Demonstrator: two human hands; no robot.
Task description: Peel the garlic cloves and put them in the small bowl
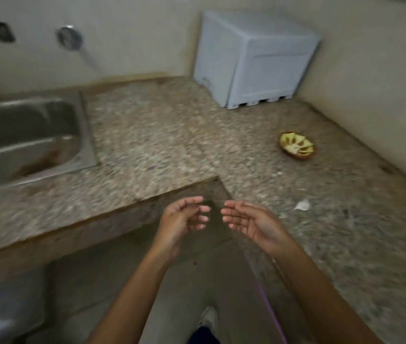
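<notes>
Hovering palms-up over the floor at the inner corner of the L-shaped stone counter (162, 135), the left hand (181, 220) and right hand (251, 223) hold nothing, fingers loosely spread and nearly meeting tip to tip. A small bowl (297, 146) sits on the counter well beyond the right hand, toward the wall, its oval running from near-left to far-right, with pale pieces inside too blurred to name. One white garlic scrap (302, 204) lies just right of the right hand. Bare counter stretches left to the sink (27, 135); a white box (251, 60) fills the far corner.
</notes>
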